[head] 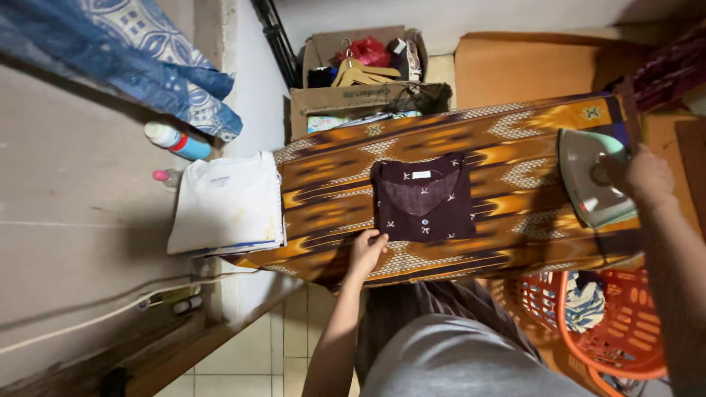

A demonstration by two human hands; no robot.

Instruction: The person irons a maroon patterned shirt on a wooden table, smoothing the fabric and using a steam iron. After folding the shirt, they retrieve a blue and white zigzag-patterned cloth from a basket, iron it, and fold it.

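**Two hands, one hot iron, soft stack**

Two hands in view, I read them like this. Left hand [366,250]: fingers [375,237] spread flat and relaxed, tips resting on the near edge of the folded maroon garment [424,197], gripping nothing. Right hand [647,176]: curled around the handle of the iron [592,187], clenched on it; soleplate faces the camera, so the iron looks tipped up on its heel.

Landmark = maroon garment. It lies mid-board on the patterned cloth cover [507,158]. Iron is well to its right, at the board's end. White folded stack [228,202] sits to its left, just past the board's other end. Orange laundry basket [610,323] is below-right of it, under the iron. Cardboard box [353,81] of hangers is beyond it.

Risks, my judgement:
- Iron near the board's edge; a slip drops it toward the plastic basket and my legs.
- Left fingertips on the garment: if the iron swings in, burn hazard.
- Cover is loose drape; a tug could slide the fold out of square.

Materials: garment is thin matte weave with small pale embroidered motifs, square fold. Cover is woven amber-brown zigzag. Soleplate smooth, grey, pointed. Basket rigid lattice plastic.
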